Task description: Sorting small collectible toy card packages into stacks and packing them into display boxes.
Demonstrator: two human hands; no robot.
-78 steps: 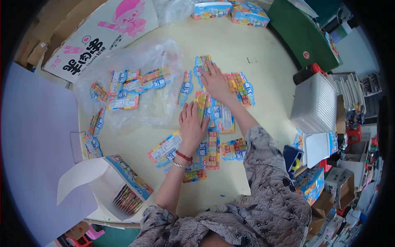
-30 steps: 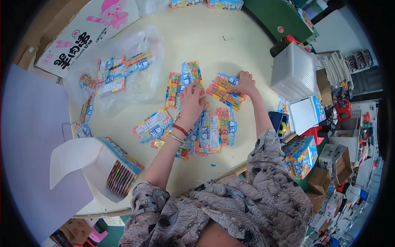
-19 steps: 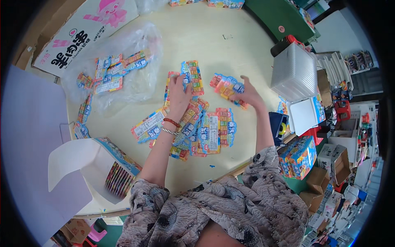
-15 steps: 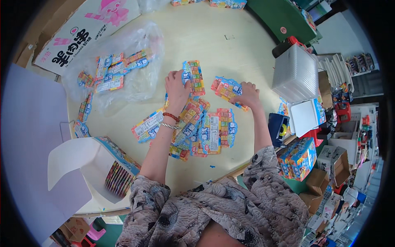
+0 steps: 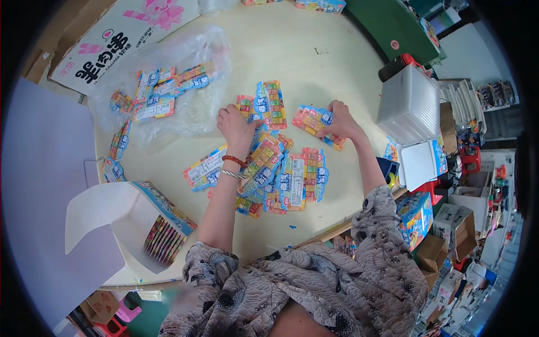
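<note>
My left hand, with a beaded bracelet and a twisted bangle at its wrist, closes around a colourful flat blister pack. Right beside it, partly overlapping, another upright blister pack shows its rows of coloured pieces. My right hand grips the end of a tilted blister pack between thumb and fingers. Below and between my hands spreads a loose pile of similar packs, some face up and some with the pale back showing. Part of the left-hand pack is hidden by my fingers.
A clear plastic bag with several packs lies at the upper left. An open box holding a row of packs stands at lower left. Stacked clear trays rise on the right, near a white tray. A printed carton borders the far left.
A second pack now shows under my left hand, which has shifted slightly down and left of the upright one. My right hand still grips its pack, now tilted a little differently.
</note>
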